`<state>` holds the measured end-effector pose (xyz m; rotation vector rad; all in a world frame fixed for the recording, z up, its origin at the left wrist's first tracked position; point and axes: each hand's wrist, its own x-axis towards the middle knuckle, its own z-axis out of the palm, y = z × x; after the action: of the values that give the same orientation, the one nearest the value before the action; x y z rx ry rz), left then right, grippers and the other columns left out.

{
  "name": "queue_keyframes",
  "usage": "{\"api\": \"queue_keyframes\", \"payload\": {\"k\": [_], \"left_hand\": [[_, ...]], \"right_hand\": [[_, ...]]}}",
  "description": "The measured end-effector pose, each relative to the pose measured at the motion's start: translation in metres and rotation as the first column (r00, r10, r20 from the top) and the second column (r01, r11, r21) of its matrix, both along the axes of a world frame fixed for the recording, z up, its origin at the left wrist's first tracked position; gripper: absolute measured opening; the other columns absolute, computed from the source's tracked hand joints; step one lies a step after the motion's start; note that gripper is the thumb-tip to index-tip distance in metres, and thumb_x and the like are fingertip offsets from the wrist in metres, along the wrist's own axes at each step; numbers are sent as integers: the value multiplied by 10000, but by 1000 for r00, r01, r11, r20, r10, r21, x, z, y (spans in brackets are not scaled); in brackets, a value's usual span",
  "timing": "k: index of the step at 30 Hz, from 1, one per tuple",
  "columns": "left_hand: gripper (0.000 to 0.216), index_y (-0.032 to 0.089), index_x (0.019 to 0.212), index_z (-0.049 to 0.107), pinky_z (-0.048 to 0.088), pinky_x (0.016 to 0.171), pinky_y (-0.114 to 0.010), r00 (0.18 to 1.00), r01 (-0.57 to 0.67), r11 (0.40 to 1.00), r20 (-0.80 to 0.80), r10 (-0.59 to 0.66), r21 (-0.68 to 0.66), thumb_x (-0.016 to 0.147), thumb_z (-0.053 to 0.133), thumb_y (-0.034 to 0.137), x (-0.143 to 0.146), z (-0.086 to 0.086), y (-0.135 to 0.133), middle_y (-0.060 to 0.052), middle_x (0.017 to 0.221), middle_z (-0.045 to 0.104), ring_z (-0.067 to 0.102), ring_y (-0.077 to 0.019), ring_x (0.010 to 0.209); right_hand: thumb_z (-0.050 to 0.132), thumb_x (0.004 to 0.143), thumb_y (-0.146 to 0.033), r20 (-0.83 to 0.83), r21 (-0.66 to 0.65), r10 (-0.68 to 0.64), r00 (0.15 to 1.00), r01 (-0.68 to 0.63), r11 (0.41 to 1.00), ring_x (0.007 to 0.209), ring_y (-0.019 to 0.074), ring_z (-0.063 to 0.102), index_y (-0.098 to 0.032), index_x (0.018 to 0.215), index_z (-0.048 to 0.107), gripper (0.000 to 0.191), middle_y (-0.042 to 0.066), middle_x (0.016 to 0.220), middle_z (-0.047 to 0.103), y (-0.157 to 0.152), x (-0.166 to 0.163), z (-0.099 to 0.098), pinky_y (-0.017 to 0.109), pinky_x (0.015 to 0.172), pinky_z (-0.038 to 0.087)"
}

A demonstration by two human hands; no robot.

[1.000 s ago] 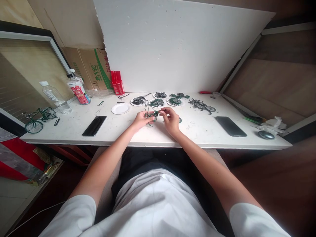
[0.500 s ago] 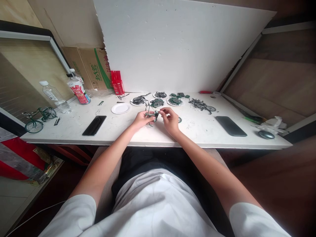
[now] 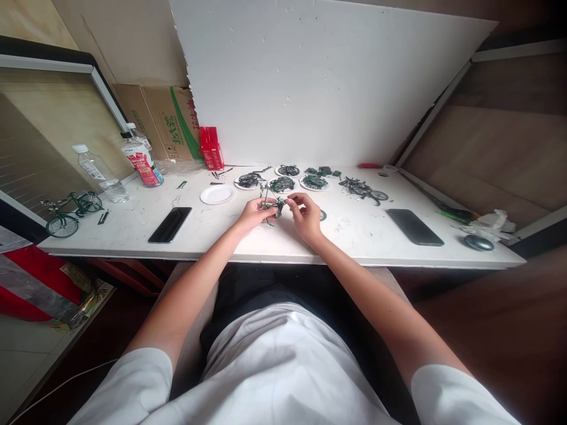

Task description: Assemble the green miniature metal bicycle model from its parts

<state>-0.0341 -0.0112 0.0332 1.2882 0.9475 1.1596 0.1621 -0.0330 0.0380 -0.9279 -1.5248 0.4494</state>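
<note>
Head view, only 1 camera, looking down over a white shirt and 2 bare forearms to a white rectangular tabletop

- Left hand: raised just above the table's middle, fingers curled shut around the left end of a small dark-green metal model bicycle frame
- Right hand: thumb and forefinger pinched together at the frame's right end, other fingers loosely bent. We cannot tell whether a separate small part sits in that pinch
- The frame hangs between the 2 hands, near the table's front-to-back middle, thin rods sticking up from it. It is too small for us to read finer detail

Around the hands:
- Just behind them, 4 small white paper plates heaped with dark and green parts, and to their left 1 empty white paper plate
- Right of the plates, a loose pile of dark wheel and frame pieces lying on the bare table
- A black phone on the left and a black phone on the right, both flat, well apart from the hands
- Far left edge: a finished green model bicycle standing upright, near a clear plastic water bottle and a red-labelled drink bottle
- Back left: a red carton against a brown cardboard box with green print
- A large white foam board leans behind the table
- Far right corner: a grey computer mouse beside crumpled white paper
</note>
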Motion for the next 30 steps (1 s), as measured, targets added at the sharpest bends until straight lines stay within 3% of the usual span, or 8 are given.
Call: {"api": "queue_keyframes", "payload": {"k": [4,7,13,19,30], "left_hand": [[514,146,1224,733,655,789,-338,998,-16,1000,68,16,-9,795,927,352,-3,-2,5,-147,1088,799,799,-221,854],[436,134,1212,732,652,783,-336,989,-15,1000,149,17,-15,864,864,360,-4,1,5,-149,1113,789,794,-215,858],[336,118,1178,727,644,861,-357,948,-106,992,295,121,-67,915,809,310,-5,9,6,-133,1049,785,759,-187,862],[223,130,1080,726,616,975,-398,856,-287,953,422,300,-96,910,811,246,-10,8,13,-109,1049,757,742,-169,889],[236,140,1071,715,606,907,-331,864,-250,962,424,273,-110,899,830,252,-12,9,11,-80,988,758,727,-135,823]], "right_hand": [[585,1041,-611,-81,13,-11,997,13,1000,837,194,679,-229,1098,695,402,65,1015,759,4,3,-1,320,724,540],[593,1039,-607,-23,50,-69,997,70,996,914,217,669,-227,1037,747,409,79,1014,738,8,5,-3,343,785,549],[688,1011,-464,248,-15,-21,969,25,1000,883,234,665,-224,1072,834,287,76,933,745,9,4,-7,374,827,539],[692,974,-299,536,-104,-117,836,203,974,1030,302,651,-234,1070,859,203,91,1010,808,6,3,-9,374,777,504],[694,948,-298,556,-128,-116,823,223,966,1044,328,661,-243,1090,854,221,94,998,813,9,4,-14,373,764,519]]}}
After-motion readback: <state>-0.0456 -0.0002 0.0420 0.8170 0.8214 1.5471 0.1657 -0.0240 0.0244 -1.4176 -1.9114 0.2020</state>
